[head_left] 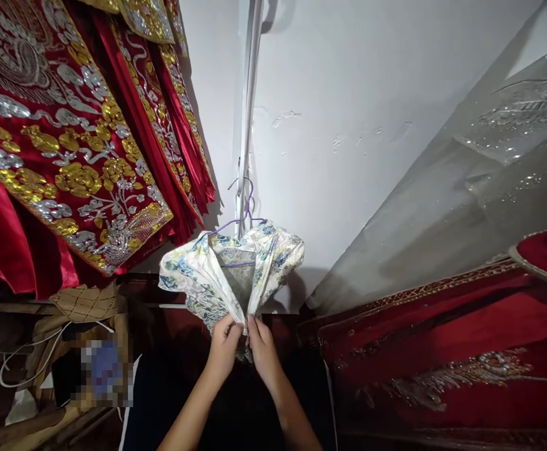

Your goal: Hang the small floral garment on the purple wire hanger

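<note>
A white blouse with a blue and yellow floral pattern (200, 279) hangs on a thin purple hanger (248, 210). Its neckline gapes in a V, and the grey inside of the back shows through. My left hand (226, 335) pinches the left front edge near the bottom of the V. Close beside it, my right hand (260, 338) grips the right front edge between thumb and fingers. The two edges nearly meet between my hands. Whatever fastening lies under my fingertips is too small to make out.
A metal rail (249, 81) runs down the white wall (348, 81). Red garments with gold and silver embroidery (80, 178) hang at left. A sparkly pale gown (442, 207) and red beaded fabric (442, 344) fill the right. A white cable (33, 376) lies at lower left.
</note>
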A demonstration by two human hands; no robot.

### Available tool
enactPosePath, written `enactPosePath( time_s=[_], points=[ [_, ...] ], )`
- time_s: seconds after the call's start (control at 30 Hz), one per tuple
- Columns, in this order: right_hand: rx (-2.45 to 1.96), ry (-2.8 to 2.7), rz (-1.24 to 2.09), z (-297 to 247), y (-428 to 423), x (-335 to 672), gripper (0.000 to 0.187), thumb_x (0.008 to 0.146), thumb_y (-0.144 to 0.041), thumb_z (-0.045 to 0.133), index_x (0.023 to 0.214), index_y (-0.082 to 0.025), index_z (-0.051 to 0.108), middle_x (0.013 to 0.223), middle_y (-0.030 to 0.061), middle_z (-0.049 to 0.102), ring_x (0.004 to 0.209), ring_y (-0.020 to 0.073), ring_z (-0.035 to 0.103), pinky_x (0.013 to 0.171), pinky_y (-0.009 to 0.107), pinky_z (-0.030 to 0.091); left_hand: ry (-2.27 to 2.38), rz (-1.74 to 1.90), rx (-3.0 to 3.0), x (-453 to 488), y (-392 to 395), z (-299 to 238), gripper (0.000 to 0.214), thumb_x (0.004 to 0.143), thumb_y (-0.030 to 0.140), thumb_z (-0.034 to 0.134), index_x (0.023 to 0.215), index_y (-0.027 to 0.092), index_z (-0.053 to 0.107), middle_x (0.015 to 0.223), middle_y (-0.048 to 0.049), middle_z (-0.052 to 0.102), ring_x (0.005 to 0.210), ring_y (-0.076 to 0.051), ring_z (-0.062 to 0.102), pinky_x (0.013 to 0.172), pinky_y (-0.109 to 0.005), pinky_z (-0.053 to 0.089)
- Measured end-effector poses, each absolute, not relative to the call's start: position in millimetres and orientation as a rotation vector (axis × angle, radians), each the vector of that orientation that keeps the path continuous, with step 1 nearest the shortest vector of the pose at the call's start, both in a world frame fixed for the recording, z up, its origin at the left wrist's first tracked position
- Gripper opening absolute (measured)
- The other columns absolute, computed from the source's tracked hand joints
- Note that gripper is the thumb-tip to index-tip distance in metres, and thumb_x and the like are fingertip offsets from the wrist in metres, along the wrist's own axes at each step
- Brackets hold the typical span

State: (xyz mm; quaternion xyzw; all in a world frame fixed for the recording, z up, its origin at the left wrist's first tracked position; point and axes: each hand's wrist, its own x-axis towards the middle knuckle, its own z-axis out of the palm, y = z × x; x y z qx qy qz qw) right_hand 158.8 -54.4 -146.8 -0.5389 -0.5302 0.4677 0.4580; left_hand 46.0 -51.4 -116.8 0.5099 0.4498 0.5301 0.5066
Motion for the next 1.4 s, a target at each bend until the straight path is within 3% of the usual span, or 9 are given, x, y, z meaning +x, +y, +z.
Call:
enactPosePath(
  time_s=[0.2, 0.4, 0.6, 0.73, 0.9, 1.07, 1.3, 1.4],
  points=[
    [-1.328, -1.384, 1.380, -140, -53, 163, 0.062, 0.090, -0.074, 0.039, 0.066, -0.019, 0.055, 0.055, 0.0006, 0.054, 0.053, 0.0149, 0.051, 0.055, 0.028, 0.040, 1.117, 1.383, 1.120, 36, -58, -118, 0.021, 0.085, 0.034, 0.055, 0.072, 0.018, 0.057, 0.066, 0.0010, 0.054, 0.064, -0.015, 0.049, 0.064, -0.026, 0.041],
    [-1.135, -1.215, 1.483, -133, -62, 151, 0.051, 0.088, -0.066, 0.053, 0.070, -0.019, 0.053, 0.055, -0.0024, 0.053, 0.048, 0.0109, 0.046, 0.049, 0.024, 0.033, 1.172, 1.377, 1.065, 29, -56, -121, 0.025, 0.087, 0.040, 0.057, 0.075, 0.018, 0.058, 0.070, 0.0000, 0.054, 0.069, -0.017, 0.052, 0.068, -0.027, 0.044],
    [-1.174, -1.089, 1.434, -135, -59, 151, 0.047, 0.088, -0.059, 0.059, 0.066, -0.018, 0.053, 0.054, -0.0017, 0.054, 0.045, 0.0089, 0.042, 0.047, 0.023, 0.029, 1.128, 1.263, 1.203, 18, -53, -148, 0.030, 0.098, 0.044, 0.042, 0.086, 0.020, 0.056, 0.082, -0.0029, 0.057, 0.081, -0.020, 0.056, 0.081, -0.032, 0.047],
    [-1.192, -1.093, 1.398, -146, -61, 144, 0.049, 0.089, -0.061, 0.055, 0.068, -0.018, 0.056, 0.050, -0.0015, 0.053, 0.044, 0.0092, 0.042, 0.046, 0.023, 0.029, 1.116, 1.166, 1.297, 18, -57, -164, 0.015, 0.092, 0.034, 0.054, 0.100, 0.021, 0.057, 0.093, -0.0037, 0.062, 0.089, -0.020, 0.059, 0.085, -0.033, 0.047],
    [-1.171, -1.091, 1.416, -140, -72, 135, 0.048, 0.087, -0.063, 0.056, 0.066, -0.020, 0.056, 0.047, 0.0001, 0.053, 0.041, 0.0120, 0.043, 0.043, 0.026, 0.030, 1.112, 1.187, 1.335, 22, -54, -166, 0.023, 0.090, 0.037, 0.058, 0.105, 0.020, 0.061, 0.092, -0.0052, 0.064, 0.090, -0.021, 0.060, 0.084, -0.033, 0.049],
    [-1.156, -1.102, 1.237, -82, -43, 145, 0.040, 0.092, -0.054, 0.054, 0.069, -0.022, 0.060, 0.048, 0.0016, 0.058, 0.038, 0.0139, 0.040, 0.043, 0.031, 0.031, 1.156, 1.135, 1.486, 24, -51, -176, 0.026, 0.095, 0.043, 0.049, 0.087, 0.019, 0.055, 0.079, -0.0011, 0.057, 0.075, -0.017, 0.054, 0.073, -0.027, 0.045],
    [-0.899, -1.109, 0.975, 48, 18, 146, 0.032, 0.092, -0.039, 0.054, 0.070, -0.018, 0.063, 0.048, -0.0015, 0.059, 0.040, 0.0096, 0.043, 0.044, 0.023, 0.036, 1.274, 1.130, 1.545, 19, -50, -189, 0.026, 0.096, 0.042, 0.049, 0.083, 0.020, 0.050, 0.073, 0.0016, 0.048, 0.070, -0.016, 0.049, 0.069, -0.026, 0.040],
    [-0.798, -1.089, 0.919, 71, 13, 150, 0.033, 0.093, -0.039, 0.051, 0.069, -0.019, 0.061, 0.047, -0.0031, 0.056, 0.040, 0.0091, 0.042, 0.042, 0.022, 0.034, 1.266, 1.080, 1.578, 10, -46, -176, 0.026, 0.094, 0.041, 0.052, 0.079, 0.020, 0.050, 0.073, 0.0008, 0.050, 0.070, -0.016, 0.050, 0.067, -0.026, 0.040]
  ],
)
